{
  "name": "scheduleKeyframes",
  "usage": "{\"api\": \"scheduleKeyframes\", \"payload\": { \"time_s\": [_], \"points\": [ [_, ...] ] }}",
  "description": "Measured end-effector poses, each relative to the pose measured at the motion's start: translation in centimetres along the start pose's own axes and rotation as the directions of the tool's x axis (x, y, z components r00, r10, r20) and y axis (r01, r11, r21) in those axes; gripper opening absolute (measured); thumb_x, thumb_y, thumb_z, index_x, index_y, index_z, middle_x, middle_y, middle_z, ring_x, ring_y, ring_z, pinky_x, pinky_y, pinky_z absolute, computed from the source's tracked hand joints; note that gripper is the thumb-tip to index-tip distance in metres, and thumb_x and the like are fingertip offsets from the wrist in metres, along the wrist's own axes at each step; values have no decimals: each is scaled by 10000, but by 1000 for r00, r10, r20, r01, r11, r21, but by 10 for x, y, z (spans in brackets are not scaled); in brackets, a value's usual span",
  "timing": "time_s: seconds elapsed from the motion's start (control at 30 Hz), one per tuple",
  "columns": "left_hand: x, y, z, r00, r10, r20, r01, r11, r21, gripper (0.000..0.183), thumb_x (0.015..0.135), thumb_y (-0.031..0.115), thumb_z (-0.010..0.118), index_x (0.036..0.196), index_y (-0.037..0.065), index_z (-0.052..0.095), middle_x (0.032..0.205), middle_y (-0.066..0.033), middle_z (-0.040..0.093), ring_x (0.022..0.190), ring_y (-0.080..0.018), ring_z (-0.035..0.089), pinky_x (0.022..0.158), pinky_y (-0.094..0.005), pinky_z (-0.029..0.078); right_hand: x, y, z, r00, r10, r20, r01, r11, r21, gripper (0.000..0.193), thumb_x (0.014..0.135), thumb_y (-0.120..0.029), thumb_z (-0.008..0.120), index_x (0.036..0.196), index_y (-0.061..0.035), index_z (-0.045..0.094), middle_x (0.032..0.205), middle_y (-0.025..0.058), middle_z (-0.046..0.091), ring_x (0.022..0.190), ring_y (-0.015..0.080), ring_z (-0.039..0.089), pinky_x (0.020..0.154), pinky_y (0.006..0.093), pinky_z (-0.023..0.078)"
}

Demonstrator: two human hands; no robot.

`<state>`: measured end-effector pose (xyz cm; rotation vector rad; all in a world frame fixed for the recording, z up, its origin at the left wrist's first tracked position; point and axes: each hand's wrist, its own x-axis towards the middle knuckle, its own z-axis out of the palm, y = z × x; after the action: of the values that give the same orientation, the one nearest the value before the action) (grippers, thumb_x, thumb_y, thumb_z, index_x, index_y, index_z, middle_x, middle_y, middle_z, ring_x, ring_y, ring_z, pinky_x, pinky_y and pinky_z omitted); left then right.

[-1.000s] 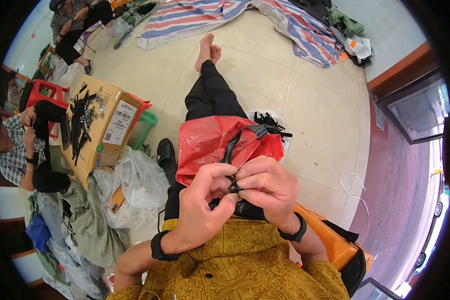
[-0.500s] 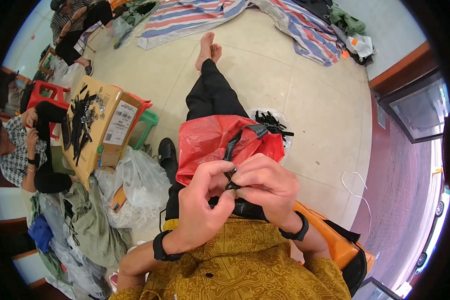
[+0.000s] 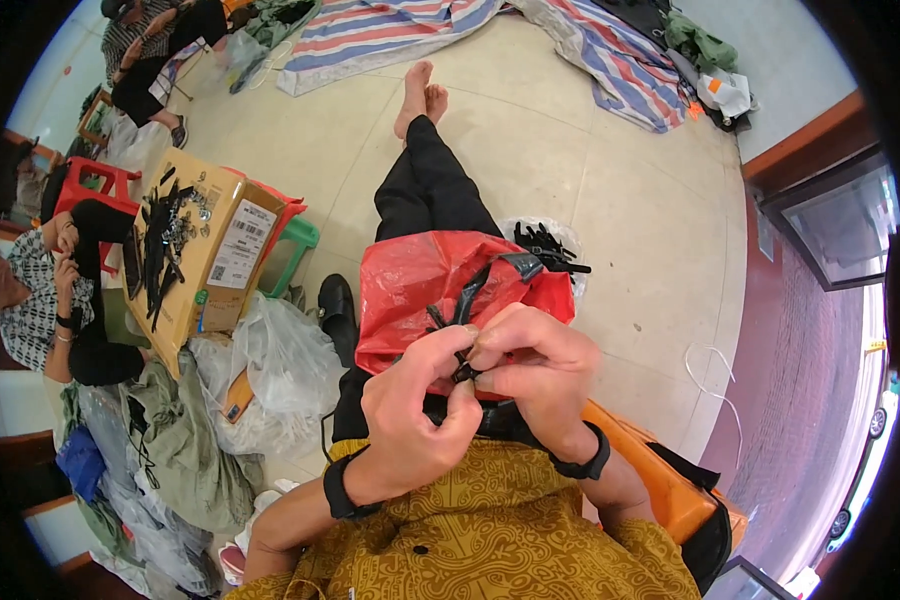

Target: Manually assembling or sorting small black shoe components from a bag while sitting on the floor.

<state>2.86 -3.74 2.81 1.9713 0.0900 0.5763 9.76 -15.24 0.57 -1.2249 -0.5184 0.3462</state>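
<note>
Above my lap, my left hand [image 3: 420,405] and my right hand [image 3: 535,370] meet with their fingertips pinched on a small black strap piece [image 3: 463,373]. Its exact form is mostly hidden by the fingers. Beneath them a red plastic bag [image 3: 400,275] lies across my thighs. On the bag rest a black band [image 3: 473,292] and, near my left fingers, some thin black strips [image 3: 436,318]. Beyond the bag's right side, a clear plastic bag [image 3: 570,230] holds several black strips [image 3: 540,240].
To the left, a cardboard box [image 3: 220,285] bears black straps [image 3: 160,240] and small metal parts. A co-worker [image 3: 40,300] sits beside it. Clear plastic bags [image 3: 290,350] with an orange phone [image 3: 238,397] lie near my left side. An orange seat [image 3: 635,455] is under me.
My hands have shifted slightly, both still pinching the black piece. Thin black strips now show beyond my left fingers. The view has moved a little.
</note>
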Motion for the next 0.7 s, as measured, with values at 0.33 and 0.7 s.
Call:
{"api": "scheduleKeyframes", "payload": {
  "time_s": [0.33,0.7],
  "points": [
    [10,-26,-8,952,-274,134,290,949,-119,468,689,-66,541,1136,20,431,743,-88,578,628,-117,574,585,-233,464,17,17,-2,1000,-7,-6,6,990,-140,237,620,82,627,844,10,601,751,44,568,674,97,540,589,208,423],
    [32,-42,-8,941,-290,177,294,956,4,479,640,-56,567,1103,27,481,721,-108,596,625,-179,613,599,-251,482,44,31,-13,994,81,69,-71,988,-140,247,593,76,645,824,-9,621,723,44,572,615,103,532,545,209,420]
  ]
}}
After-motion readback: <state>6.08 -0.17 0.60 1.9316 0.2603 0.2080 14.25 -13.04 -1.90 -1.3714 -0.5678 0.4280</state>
